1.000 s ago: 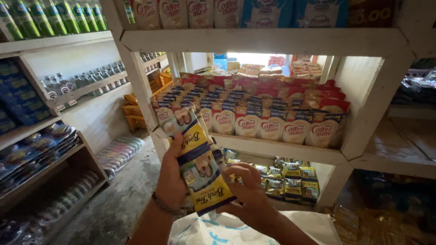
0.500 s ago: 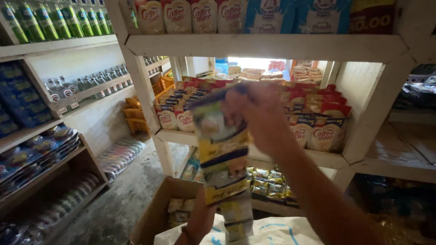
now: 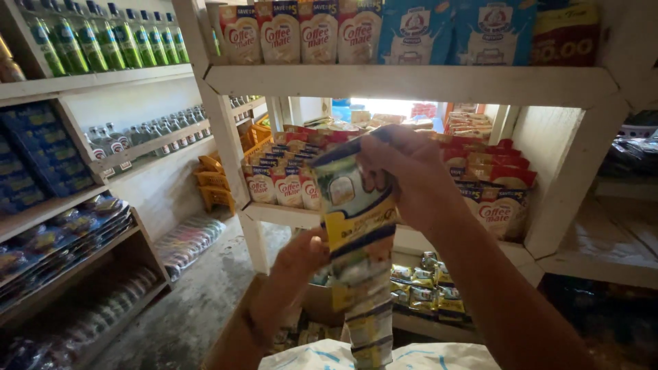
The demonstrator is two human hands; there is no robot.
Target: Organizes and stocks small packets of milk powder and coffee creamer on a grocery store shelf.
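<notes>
The right hand (image 3: 404, 175) is closed over the top end of a hanging strip of sachets (image 3: 356, 253), its fingers (image 3: 373, 171) pinching the uppermost yellow, blue and white packet from behind. Below that grip the strip drops in a loose chain, packet joined to packet, and the left hand (image 3: 298, 257) meets it partway down, just beside its left edge; whether those fingers pinch the strip or only steady it I cannot tell, since the packets cover them.

The strip looks light and limp: thin foil film, probably slick, with small soft fills and weak seams between packets. It is likely to swing, fold at each seam, and tear there if jerked. The sound places to hold are the flat top seam, where the right hand has it, and a seam lower down to stop the tail from swaying.

Behind the grip stands a white wooden shelf (image 3: 411, 85) packed with red and cream pouches (image 3: 493, 205); above the grip is a second row of larger pouches and blue bags (image 3: 445, 27). Under the strip lies a white sack (image 3: 308, 356) and what seems to be a cardboard box, mostly covered by the forearms. To the left of the grip, well apart, green bottles (image 3: 103, 38) line a wall shelf.

The strip's lowest packets blur and run off the bottom edge, so its full length is hidden. The right-hand shelves lie in deep shadow.
</notes>
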